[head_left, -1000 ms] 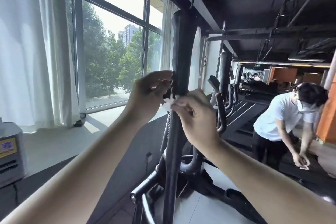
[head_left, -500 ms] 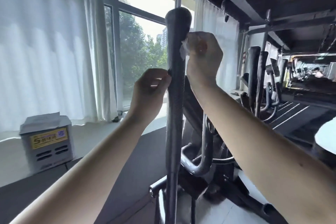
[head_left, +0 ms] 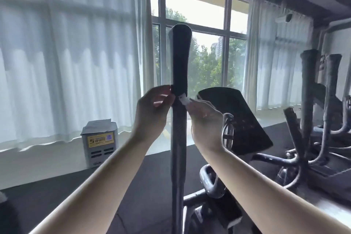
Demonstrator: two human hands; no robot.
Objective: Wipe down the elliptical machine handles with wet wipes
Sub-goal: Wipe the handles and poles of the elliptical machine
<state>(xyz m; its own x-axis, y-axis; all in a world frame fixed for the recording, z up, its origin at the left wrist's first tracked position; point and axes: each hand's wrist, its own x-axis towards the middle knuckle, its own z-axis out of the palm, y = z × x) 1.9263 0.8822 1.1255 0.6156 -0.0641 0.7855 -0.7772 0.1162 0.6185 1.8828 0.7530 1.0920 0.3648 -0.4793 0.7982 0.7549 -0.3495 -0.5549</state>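
A tall black elliptical handle [head_left: 179, 62] stands upright in the middle of the head view, its padded top widening against the window. My left hand [head_left: 152, 112] grips the handle's left side just below the padding, thumb and fingers curled onto it. My right hand [head_left: 205, 119] holds a small white wet wipe [head_left: 183, 99] and presses it to the handle's right side at the same height. Most of the wipe is hidden inside my fingers.
The machine's black console [head_left: 237, 121] tilts up just right of my right hand. More elliptical handles [head_left: 309, 89] stand at the far right. A grey box with a yellow label [head_left: 99, 138] sits on the floor by the white curtains [head_left: 66, 62].
My right hand with the wipe has slid down the handle from near its top to level with my left hand. The view has swung left and pulled back.
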